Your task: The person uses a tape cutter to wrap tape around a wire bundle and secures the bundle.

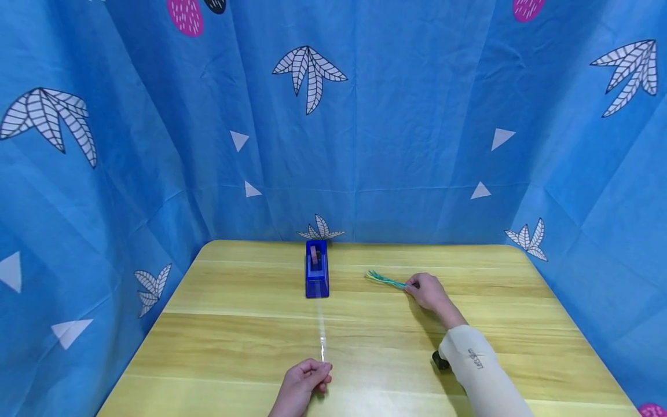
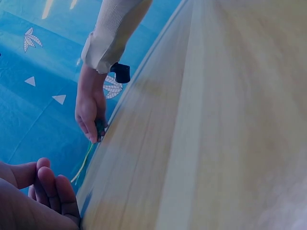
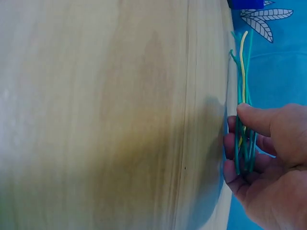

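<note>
A strip of clear tape [image 1: 321, 331] runs from the blue tape dispenser [image 1: 317, 288] toward the front of the table. Its near end is pinched between the thumb and fingers of my left hand [image 1: 304, 383]. My right hand [image 1: 428, 291] grips a thin bundle of green and yellow wire-like strands [image 1: 387, 280] to the right of the dispenser. In the right wrist view the thumb presses the strands [image 3: 243, 81] against curled fingers, and their loose ends stick out past the hand. The tape does not show clearly in the left wrist view.
The wooden table [image 1: 234, 341] has rounded far corners. Behind it and at both sides hangs a blue patterned curtain [image 1: 417, 116]. A small black device [image 1: 440, 360] sits at the right wrist, by the light sleeve [image 1: 482, 370].
</note>
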### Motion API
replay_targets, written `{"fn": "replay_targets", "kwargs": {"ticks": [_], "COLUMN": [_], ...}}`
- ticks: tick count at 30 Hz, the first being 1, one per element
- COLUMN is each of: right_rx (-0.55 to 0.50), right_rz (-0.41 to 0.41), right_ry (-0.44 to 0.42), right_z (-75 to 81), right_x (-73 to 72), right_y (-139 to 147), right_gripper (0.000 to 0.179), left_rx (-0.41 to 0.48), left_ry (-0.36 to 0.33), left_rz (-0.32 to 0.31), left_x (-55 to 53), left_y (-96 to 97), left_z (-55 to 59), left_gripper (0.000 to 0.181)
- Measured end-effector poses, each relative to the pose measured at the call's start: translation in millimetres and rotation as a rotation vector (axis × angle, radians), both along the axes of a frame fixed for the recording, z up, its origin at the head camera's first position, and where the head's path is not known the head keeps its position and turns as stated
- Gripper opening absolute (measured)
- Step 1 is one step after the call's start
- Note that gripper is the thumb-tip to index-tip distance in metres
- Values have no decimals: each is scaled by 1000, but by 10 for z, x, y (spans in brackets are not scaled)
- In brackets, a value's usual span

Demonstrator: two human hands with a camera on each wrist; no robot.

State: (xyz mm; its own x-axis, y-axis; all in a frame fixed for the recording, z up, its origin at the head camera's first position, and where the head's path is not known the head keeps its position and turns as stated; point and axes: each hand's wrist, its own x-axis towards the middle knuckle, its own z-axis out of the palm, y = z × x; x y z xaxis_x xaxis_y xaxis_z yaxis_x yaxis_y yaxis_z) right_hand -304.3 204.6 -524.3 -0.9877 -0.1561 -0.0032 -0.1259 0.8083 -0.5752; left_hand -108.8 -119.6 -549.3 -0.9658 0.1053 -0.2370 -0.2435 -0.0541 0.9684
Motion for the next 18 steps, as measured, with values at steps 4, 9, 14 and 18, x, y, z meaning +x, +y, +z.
{"fn": "replay_targets", "kwargs": {"ticks": [4, 9, 14, 18], "right_rx": [-14, -64, -143, -168], "right_rz": [-7, 7, 4, -19], "right_ry": [-16, -16, -27, -49], "right_z": [16, -1, -23, -34], "right_x": [-6, -16, -7, 1], "right_y": [24, 68, 108, 125], "right_gripper": [15, 12, 11, 17], "left_rx": [2, 8, 12, 4], "left_ry": [-4, 0, 9, 11], "left_rz": [-1, -2, -6, -10], "left_x": [0, 1, 5, 4], "left_y": [6, 8, 10, 8], "left_z": [4, 16, 21, 21], "left_gripper": [34, 33, 34, 35]}}
